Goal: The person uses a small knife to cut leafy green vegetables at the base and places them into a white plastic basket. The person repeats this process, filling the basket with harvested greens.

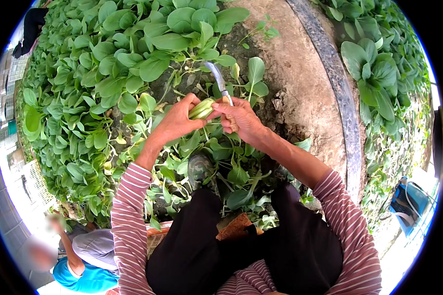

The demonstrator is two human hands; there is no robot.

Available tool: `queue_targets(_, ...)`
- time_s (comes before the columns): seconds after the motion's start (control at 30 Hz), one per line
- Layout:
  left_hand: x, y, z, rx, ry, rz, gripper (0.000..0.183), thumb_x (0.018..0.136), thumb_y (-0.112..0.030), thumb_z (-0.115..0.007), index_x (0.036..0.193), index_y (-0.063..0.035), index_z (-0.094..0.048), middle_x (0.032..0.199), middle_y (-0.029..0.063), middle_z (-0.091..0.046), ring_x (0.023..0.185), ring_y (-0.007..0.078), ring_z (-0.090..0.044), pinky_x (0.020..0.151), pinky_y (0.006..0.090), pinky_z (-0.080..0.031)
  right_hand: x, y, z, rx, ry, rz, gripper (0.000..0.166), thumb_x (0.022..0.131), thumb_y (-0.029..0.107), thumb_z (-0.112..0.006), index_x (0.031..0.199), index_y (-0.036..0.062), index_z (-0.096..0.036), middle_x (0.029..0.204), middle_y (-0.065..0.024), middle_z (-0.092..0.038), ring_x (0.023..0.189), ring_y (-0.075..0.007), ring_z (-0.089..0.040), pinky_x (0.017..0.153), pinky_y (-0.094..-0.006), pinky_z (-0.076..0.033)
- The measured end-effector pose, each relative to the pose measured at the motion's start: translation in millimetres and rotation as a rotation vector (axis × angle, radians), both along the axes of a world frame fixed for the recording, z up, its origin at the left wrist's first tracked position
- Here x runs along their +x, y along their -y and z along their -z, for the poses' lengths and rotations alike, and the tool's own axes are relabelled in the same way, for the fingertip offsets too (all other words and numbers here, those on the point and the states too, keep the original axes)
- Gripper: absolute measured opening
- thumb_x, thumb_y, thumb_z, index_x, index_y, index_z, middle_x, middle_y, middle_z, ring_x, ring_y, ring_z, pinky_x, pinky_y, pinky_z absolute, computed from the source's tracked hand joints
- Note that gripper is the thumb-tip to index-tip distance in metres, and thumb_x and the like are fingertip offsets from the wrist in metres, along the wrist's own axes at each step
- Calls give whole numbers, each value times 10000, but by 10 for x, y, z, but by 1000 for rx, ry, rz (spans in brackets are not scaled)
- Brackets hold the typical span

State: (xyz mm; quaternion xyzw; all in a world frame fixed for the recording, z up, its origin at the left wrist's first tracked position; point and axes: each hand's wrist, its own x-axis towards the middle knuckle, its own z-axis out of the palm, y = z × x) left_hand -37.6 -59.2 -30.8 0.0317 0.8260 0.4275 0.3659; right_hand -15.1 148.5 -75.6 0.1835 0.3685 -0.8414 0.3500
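Observation:
My left hand (pixel 175 120) grips a head of pale-green leafy vegetable (pixel 201 108), which looks like bok choy, by its stalks. A knife with a curved metal blade (pixel 217 76) and a light wooden handle (pixel 232 123) is in my right hand (pixel 247 120). The blade points up and away from me. My right thumb and fingertips reach the stalks beside my left hand, so the two hands nearly meet. Loose and standing leaves (pixel 221 145) lie below them, partly yellowed. The vegetable's leaf end is mostly hidden behind my hands.
Dense leafy greens (pixel 107 62) grow ahead and left. A bare soil strip (pixel 299 73) and dark edging (pixel 332 70) run along the right, with more greens (pixel 380 77) beyond. A camouflage boot (pixel 200 169) is below. Bottom left, a person in a blue shirt (pixel 83 274) crouches. A blue bag (pixel 411 202) is right.

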Motion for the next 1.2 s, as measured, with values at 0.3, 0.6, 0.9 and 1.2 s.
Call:
queue_targets(0.3, 104, 168, 164, 257, 175, -140, 389, 790, -171, -740, 1074, -6, -531, 972, 118, -648, 856, 161, -605, 749, 325, -478, -127, 26, 14, 164, -102, -193, 202, 858, 200, -769, 815, 62, -628, 626, -64, -630, 412, -50, -441, 362, -229, -291)
queue_targets(0.6, 82, 166, -8, -349, -155, 83, 395, 708, -205, -746, 991, -10, -550, 802, 125, -608, 726, 241, -591, 688, 365, -475, -161, 61, 171, 246, -115, -255, 172, 844, 141, -750, 800, 30, -627, 562, -63, -596, 375, -59, -458, 323, -227, -297)
queue_targets(0.9, -670, 153, 5, -523, -677, 133, 569, 737, -73, -712, 1275, -95, -526, 972, 189, -696, 866, 384, -678, 733, 456, -528, -684, 541, 449, 351, -41, -135, 290, 949, 256, -600, 1014, -25, -565, 594, -100, -565, 401, -109, -443, 348, -269, -316)
queue_targets(1.2, -873, 327, 371, -740, -692, 182, 829, 750, -136, -744, 1458, -51, -322, 1128, 224, -652, 951, 403, -662, 788, 470, -532, -916, 820, 651, 374, 59, -35, 291, 947, 240, -609, 1014, -37, -551, 581, -99, -543, 403, -146, -489, 332, -296, -322)
